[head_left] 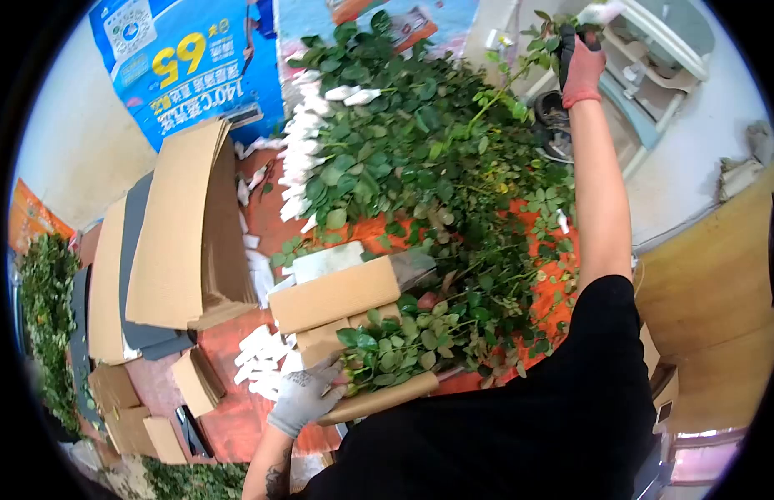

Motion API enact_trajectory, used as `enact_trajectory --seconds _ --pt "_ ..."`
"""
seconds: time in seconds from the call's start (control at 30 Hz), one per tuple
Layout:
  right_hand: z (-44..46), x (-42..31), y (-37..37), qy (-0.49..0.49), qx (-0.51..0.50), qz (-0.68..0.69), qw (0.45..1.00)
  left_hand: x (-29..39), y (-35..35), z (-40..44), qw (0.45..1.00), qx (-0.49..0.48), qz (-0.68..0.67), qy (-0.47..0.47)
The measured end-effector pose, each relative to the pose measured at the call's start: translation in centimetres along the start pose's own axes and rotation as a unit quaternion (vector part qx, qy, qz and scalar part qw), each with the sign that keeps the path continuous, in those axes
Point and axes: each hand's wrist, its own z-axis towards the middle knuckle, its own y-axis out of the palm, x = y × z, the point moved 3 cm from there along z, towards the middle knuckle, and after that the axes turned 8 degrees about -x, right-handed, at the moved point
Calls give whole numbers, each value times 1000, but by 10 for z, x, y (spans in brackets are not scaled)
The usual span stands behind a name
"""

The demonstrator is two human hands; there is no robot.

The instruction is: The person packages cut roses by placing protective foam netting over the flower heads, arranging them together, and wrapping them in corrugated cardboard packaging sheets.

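Note:
My right hand (pixel 583 67), in a red and black glove, is raised at the upper right with its fingers closed round a leafy flower stem (pixel 508 83); a white-wrapped bud (pixel 601 12) shows just beyond it. At the lower centre, my left hand (pixel 305 397), in a grey glove, lies at the left end of a leafy bundle (pixel 403 346), beside a brown cardboard piece (pixel 383 400). Its fingers are bent towards the bundle's heads; whether they grip anything is unclear. Small cardboard pieces (pixel 335 296) lie just above the bundle.
A large pile of stems (pixel 403 125) with white-wrapped buds (pixel 299 158) covers the upper middle. Tall cardboard sheets (pixel 174 233) stand at left. White paper pieces (pixel 262 358) lie on the red table (pixel 228 417). A chair (pixel 653 75) holding shoes (pixel 553 125) is at upper right.

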Motion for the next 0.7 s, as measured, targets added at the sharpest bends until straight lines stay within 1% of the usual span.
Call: enact_trajectory --seconds 0.03,0.07,0.1,0.17,0.2,0.23,0.3,0.37,0.4,0.43,0.5,0.57,0.6,0.63,0.7 --pt "12 25 -41 -36 137 -108 984 -1 1 0 1000 9 -4 6" --pt "16 31 -69 -69 271 -206 938 -6 4 0 999 24 -14 19" --pt "12 21 -72 -72 271 -207 937 -6 4 3 999 27 -13 22" --pt "-9 6 -50 -128 256 -319 903 -6 6 -2 998 52 15 25" --pt "-14 -3 -32 -117 243 -318 909 -7 6 -3 999 38 16 18" --pt "-21 -17 -7 -124 226 -437 861 -8 7 -4 999 41 14 4" --pt "-4 -7 9 -196 161 -543 801 -8 9 -2 999 32 16 8" --pt "22 23 39 -212 83 -566 792 -10 8 -1 999 20 21 12" --pt "40 56 51 -135 59 -683 715 -8 8 -1 1000 17 18 6" --pt "47 93 65 -57 31 -782 620 -8 9 -2 1000 15 15 -2" --pt "17 141 123 -4 -80 -808 583 -11 10 -2 1000 10 17 -7" --pt "-24 213 172 -94 -278 -707 644 -13 13 0 999 -37 7 -21" --pt "-51 226 205 -63 -386 -723 569 -16 17 0 1000 -22 5 -6" --pt "-72 253 221 -13 -403 -716 570 -17 16 0 1000 -22 2 -12" --pt "-90 301 235 57 -382 -646 659 -15 15 0 999 -40 -22 -27"
